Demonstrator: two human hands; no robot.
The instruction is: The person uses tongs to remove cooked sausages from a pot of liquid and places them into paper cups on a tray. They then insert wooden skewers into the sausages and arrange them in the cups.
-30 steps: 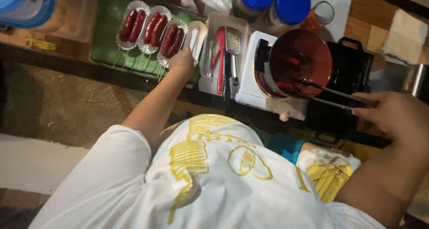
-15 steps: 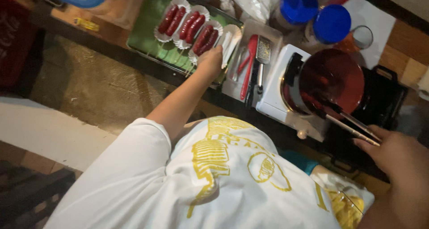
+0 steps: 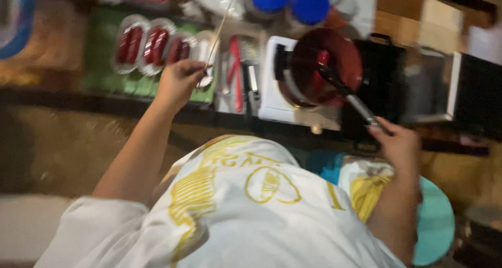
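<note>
white short-sleeved shirt, yellow printed graphics

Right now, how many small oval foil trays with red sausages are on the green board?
3. They sit in a row on the green board: left tray, middle tray, right tray, nearest the left hand holding a thin wooden skewer. The blur may hide more.
</note>
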